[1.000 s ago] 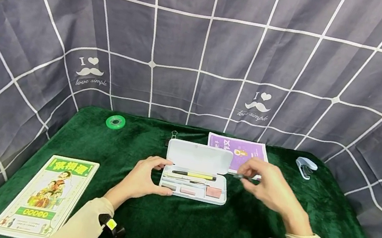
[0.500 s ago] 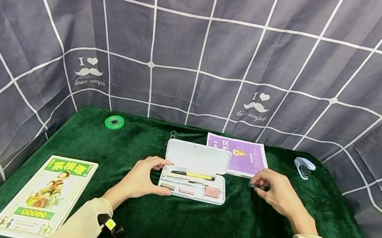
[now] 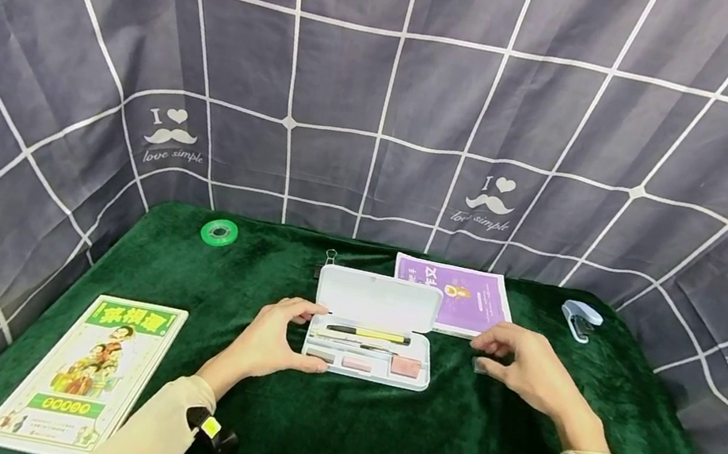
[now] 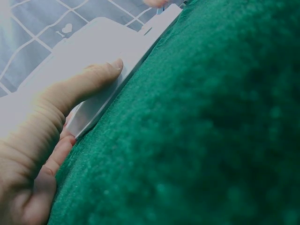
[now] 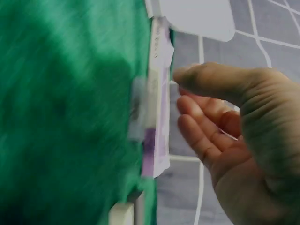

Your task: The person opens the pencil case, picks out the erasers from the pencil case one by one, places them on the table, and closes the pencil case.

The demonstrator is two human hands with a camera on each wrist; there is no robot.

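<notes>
Pencil case (image 3: 371, 333) lay open — pen and erasers inside, gripped by left hand (image 3: 272, 342). Small clear piece (image 3: 480, 366), earlier pinched, now dropped beside loosely spread right hand (image 3: 524, 366).

Small clear object (image 3: 480, 365) beneath the right hand (image 3: 528, 369): blurred, identity indeterminate. Right wrist view motion-smeared; both sleeves cropped at the frame edge.

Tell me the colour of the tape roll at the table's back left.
Green, the tape roll shows best in the head view.
</notes>
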